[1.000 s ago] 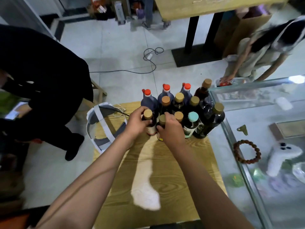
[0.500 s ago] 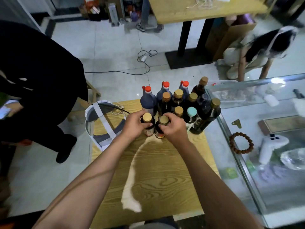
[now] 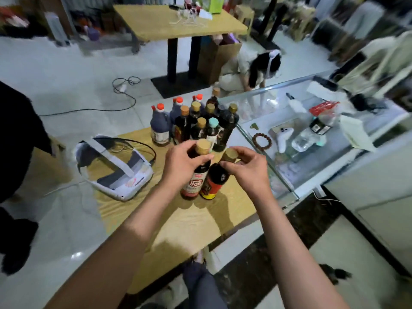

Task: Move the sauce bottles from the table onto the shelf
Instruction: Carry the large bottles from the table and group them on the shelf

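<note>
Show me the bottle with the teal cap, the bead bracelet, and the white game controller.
teal-capped bottle [image 3: 213, 122]: head view, on its cap.
bead bracelet [image 3: 256, 138]: head view, on its left beads.
white game controller [image 3: 283, 138]: head view, on its body.

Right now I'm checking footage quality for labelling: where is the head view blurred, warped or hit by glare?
Head view: the far edges smear with motion blur, worst at top right; wide-angle bending curves the glass case; pale reflections wash its top; both held bottles, under the left hand and right hand, stay fairly sharp, casting soft shadows on the table.
</note>
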